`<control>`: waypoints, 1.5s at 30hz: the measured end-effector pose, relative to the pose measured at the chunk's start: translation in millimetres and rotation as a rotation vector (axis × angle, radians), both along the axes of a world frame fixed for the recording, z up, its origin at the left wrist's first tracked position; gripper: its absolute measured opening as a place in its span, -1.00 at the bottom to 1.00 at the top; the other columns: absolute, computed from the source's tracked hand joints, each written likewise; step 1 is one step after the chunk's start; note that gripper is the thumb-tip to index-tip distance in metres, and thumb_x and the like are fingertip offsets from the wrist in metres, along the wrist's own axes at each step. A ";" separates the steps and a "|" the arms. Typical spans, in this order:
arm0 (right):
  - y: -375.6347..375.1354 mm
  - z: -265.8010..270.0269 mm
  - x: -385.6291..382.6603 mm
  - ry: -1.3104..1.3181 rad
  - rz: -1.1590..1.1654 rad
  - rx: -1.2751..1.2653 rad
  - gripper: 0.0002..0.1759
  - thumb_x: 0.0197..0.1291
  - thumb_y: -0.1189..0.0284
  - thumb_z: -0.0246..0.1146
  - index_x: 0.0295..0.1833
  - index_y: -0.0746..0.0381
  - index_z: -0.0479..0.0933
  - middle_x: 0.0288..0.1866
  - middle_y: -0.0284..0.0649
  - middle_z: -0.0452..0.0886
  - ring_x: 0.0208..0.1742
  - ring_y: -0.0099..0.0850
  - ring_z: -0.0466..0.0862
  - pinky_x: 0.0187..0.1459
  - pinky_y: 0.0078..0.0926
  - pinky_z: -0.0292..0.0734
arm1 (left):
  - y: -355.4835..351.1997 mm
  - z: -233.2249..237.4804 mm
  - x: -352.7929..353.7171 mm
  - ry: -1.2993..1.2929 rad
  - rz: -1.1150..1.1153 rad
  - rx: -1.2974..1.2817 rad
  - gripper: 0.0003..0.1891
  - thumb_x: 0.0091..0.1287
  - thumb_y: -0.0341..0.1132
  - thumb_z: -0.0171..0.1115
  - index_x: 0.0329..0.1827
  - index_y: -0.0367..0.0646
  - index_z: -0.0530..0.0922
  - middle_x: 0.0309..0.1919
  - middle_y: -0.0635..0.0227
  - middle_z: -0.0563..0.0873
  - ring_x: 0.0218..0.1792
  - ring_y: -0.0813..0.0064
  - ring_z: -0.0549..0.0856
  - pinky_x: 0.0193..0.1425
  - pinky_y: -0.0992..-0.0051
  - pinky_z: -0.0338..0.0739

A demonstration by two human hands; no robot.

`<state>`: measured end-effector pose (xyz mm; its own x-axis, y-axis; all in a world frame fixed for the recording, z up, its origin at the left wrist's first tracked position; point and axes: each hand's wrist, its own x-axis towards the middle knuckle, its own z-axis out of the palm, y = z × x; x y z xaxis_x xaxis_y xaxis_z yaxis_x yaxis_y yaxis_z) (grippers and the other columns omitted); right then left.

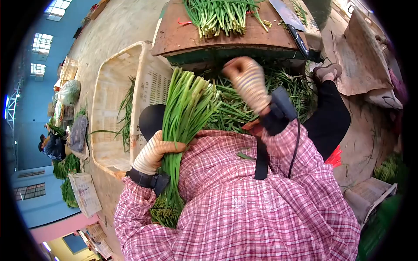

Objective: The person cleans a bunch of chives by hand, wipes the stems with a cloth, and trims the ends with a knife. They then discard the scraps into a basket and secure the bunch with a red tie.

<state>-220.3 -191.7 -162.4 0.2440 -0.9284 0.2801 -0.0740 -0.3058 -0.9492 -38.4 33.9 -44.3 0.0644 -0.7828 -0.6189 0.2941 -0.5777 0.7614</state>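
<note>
My left hand (159,150), in a striped glove with bare fingers, is wrapped round a thick bunch of garlic chives (185,104). The bunch stands upright against my checked shirt, its pale cut ends at the top. My right hand (248,80) is raised apart from the bunch, just in front of the low wooden table (183,41). Its fingers are curled and slightly blurred, and what they hold, if anything, is hidden. On the table lie a pile of trimmed chives (222,19) and a knife (289,24), its black handle over the edge.
A pale plastic crate (101,143) with a few leaves stands at my left. Loose green leaves (278,91) cover the floor below the table. A bent board (361,56) is at the right. Another person (53,145) is far off on the left.
</note>
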 end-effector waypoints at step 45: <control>-34.3 27.0 -98.4 1.353 -0.066 -0.226 -0.54 0.29 0.03 0.30 0.15 0.08 0.65 0.14 -0.12 0.70 0.17 -0.12 0.69 0.05 -0.06 0.61 | 19.2 -1.3 20.0 0.024 0.175 -0.135 -0.47 0.18 -0.37 0.45 0.25 -0.29 0.60 0.02 0.18 0.77 0.04 0.36 0.75 0.16 0.46 0.66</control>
<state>-318.7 -226.0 -135.3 0.4025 -0.9154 0.0068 -0.9138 -0.4022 -0.0564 -18.4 53.2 -45.5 0.1934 -0.8369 -0.5121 0.3996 -0.4095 0.8202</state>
